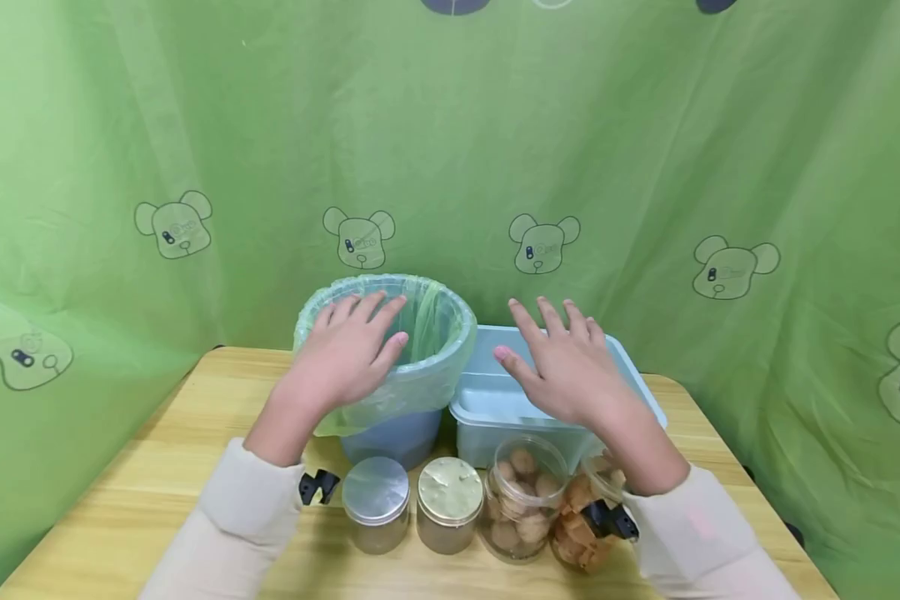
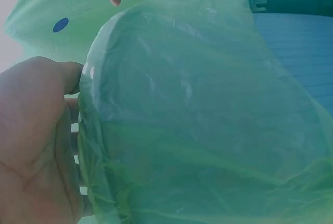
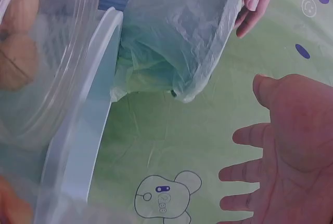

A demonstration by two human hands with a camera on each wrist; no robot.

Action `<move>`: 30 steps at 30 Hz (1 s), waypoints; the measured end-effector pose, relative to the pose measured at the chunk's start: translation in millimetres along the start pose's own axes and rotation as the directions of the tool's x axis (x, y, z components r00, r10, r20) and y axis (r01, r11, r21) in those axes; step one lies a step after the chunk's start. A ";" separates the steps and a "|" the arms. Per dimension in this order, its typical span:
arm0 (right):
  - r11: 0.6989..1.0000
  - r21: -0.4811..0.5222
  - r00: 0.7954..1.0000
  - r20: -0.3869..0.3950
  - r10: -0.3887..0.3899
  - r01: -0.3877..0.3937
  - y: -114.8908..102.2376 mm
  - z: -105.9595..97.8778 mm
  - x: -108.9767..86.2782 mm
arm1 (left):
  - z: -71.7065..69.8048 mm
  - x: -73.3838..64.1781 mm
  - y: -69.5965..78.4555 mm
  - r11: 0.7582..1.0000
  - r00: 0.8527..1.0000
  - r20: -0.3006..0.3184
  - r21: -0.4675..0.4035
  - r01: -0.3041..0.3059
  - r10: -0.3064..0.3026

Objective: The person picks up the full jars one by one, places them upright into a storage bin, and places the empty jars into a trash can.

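Note:
My left hand (image 1: 351, 350) hovers over the near left of a blue bin (image 1: 397, 437) lined with a green plastic bag (image 1: 435, 387), its fingers spread and holding nothing. Over a light blue plastic box (image 1: 495, 400) hangs my right hand (image 1: 566, 367), fingers likewise spread. Nearer the front stand a silver-lidded jar (image 1: 376, 500), a gold-lidded jar (image 1: 450, 504), a clear jar of walnuts (image 1: 521, 500) without a lid, and another clear jar (image 1: 581, 537) with orange-brown pieces, partly hidden by the right wrist. In the right wrist view, walnuts (image 3: 18, 57) show through clear plastic.
Everything stands on a wooden table (image 1: 217, 417). A green curtain (image 1: 450, 125) with bear-head prints hangs behind and at both sides of it. Black wrist mounts (image 1: 318, 487) sit at both sleeves, close to the jars.

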State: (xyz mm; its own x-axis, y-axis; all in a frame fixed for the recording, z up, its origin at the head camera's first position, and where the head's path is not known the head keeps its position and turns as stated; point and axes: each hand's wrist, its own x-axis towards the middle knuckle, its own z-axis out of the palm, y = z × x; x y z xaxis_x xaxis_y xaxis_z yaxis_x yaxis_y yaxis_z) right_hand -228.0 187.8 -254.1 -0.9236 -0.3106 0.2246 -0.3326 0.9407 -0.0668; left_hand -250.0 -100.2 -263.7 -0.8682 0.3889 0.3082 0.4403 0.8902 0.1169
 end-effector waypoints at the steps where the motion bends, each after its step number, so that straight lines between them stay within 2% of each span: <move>1: 1.000 0.005 1.000 0.000 0.000 0.000 1.9 -0.9 -0.6 | 0.7 0.1 0.5 1.000 1.000 -0.009 -0.004 -0.009 0.009; 7: 0.999 0.046 0.999 0.022 0.024 -0.025 17.0 -8.8 -6.4 | 4.8 0.0 8.0 0.995 0.991 -0.103 -0.046 -0.087 0.082; 10: 0.996 0.074 0.999 0.033 0.040 -0.042 29.3 -10.7 -10.3 | 6.8 0.8 14.1 0.990 0.977 -0.165 -0.030 -0.139 0.132; 13: 0.994 0.103 0.998 0.049 0.042 -0.047 42.8 -10.8 -15.3 | 8.7 0.3 23.9 0.982 0.962 -0.201 0.004 -0.190 0.186; 22: 0.974 0.224 0.998 0.053 -0.035 0.022 80.5 -9.9 -25.9 | 14.7 -5.7 59.3 0.947 0.927 -0.195 0.078 -0.311 0.321; 26: 0.967 0.253 0.999 0.032 -0.036 0.027 100.0 -6.6 -27.0 | 20.1 -7.3 70.1 0.921 0.898 -0.203 0.106 -0.375 0.390; 30: 0.964 0.266 1.000 0.013 -0.006 0.003 118.6 0.6 -28.8 | 26.4 -8.4 76.8 0.895 0.874 -0.195 0.131 -0.426 0.445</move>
State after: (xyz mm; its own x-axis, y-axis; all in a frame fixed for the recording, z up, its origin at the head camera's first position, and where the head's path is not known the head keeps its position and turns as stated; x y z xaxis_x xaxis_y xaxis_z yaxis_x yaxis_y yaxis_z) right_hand -241.0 308.3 -269.1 -0.9239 -0.3181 0.2127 -0.3736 0.8697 -0.3225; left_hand -214.9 -28.9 -282.2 -0.5184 0.6899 0.5053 0.7343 0.6619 -0.1504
